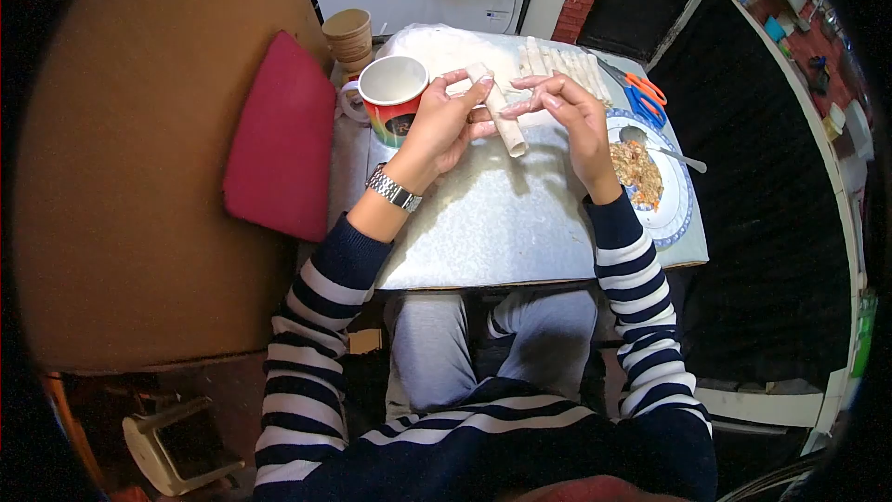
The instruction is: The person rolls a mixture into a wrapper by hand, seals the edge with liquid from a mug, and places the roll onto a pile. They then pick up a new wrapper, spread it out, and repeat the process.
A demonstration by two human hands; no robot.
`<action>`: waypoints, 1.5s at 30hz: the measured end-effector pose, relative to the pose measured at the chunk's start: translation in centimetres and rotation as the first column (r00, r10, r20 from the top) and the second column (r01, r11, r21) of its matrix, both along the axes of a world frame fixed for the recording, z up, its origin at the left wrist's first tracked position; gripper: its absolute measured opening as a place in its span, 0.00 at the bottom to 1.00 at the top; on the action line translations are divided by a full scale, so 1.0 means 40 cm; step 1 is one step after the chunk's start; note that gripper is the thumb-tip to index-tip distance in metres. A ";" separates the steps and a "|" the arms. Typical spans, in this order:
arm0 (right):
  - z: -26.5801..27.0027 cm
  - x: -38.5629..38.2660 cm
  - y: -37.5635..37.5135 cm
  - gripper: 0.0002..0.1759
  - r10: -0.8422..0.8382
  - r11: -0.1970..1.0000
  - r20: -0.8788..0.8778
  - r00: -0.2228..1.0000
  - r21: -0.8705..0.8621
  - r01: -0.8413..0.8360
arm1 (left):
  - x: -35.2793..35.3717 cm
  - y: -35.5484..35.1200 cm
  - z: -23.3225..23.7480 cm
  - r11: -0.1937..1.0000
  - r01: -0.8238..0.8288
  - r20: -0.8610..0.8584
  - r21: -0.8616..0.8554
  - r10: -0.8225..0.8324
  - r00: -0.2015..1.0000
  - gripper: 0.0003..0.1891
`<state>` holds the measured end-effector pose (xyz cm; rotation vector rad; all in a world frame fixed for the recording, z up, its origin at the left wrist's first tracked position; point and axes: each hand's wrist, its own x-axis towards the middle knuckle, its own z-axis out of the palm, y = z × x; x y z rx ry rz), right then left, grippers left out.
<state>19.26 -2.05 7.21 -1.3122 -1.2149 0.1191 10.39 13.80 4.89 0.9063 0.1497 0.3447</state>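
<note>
My left hand (444, 121) is closed on an uncooked spring roll (508, 130), with the thumb on top and fingers beneath. The roll slants over the table, its lower end showing an open tube. My right hand (578, 121) is beside it with fingers apart, a fingertip at the roll's side; whether it presses cannot be made out. Behind my hands, several pale rolls (565, 65) lie in a row. To the right, a plate (686, 204) holds chopped filling (636, 172) and a spoon (689, 162). A colourful mug (390, 118) stands by my left wrist.
Orange-handled scissors (648, 88) and a blue-handled tool (648, 112) lie at the table's right edge. A whitish sheet or wrapper pile (432, 40) is at the back. Stacked brown cups (348, 34) stand behind the mug. A red cushion (283, 144) leans left of the table (483, 242).
</note>
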 end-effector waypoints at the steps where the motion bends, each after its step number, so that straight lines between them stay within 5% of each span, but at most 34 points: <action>1: -0.002 0.015 -0.006 0.14 -0.001 0.999 0.115 0.993 -0.052 0.007 | 0.001 0.001 -0.001 1.000 -0.001 0.003 -0.015 0.001 1.000 0.28; 5: 0.010 0.022 -0.023 0.14 0.131 0.991 0.046 0.990 -0.021 -0.130 | 0.005 0.003 -0.003 0.998 0.014 0.019 -0.068 -0.013 1.000 0.29; 8: 0.019 -0.020 -0.005 0.13 0.149 0.982 -0.165 0.975 0.140 -0.126 | -0.007 -0.009 0.014 0.995 0.015 0.023 -0.097 -0.013 1.000 0.28; 11: 0.014 -0.001 -0.021 0.12 0.180 0.983 -0.215 0.960 0.014 -0.182 | -0.017 -0.026 0.034 0.998 -0.026 -0.014 -0.061 0.025 1.000 0.25; 13: 0.015 0.005 -0.021 0.12 0.038 0.999 -0.236 0.971 -0.020 -0.044 | -0.016 -0.026 0.025 0.999 -0.031 0.022 -0.040 0.032 0.999 0.25; 17: -0.009 0.017 0.006 0.17 -0.092 0.981 -0.268 0.959 -0.187 0.042 | -0.006 -0.022 0.010 0.967 -0.139 0.024 0.212 0.137 0.990 0.26; 21: 0.005 0.018 -0.016 0.20 -0.107 0.843 -0.176 0.979 -0.538 -0.005 | -0.016 -0.037 0.025 0.931 -0.201 0.129 0.304 0.169 0.977 0.28; 30: -0.001 0.014 -0.023 0.21 0.129 0.773 -0.282 0.951 -0.572 -0.274 | -0.019 -0.032 0.032 0.911 -0.199 0.117 0.360 0.168 0.979 0.28; 45: 0.008 0.040 -0.054 0.18 0.298 0.695 -0.106 0.949 -0.657 -0.292 | -0.020 -0.015 0.036 0.945 -0.146 0.079 0.292 0.129 0.989 0.21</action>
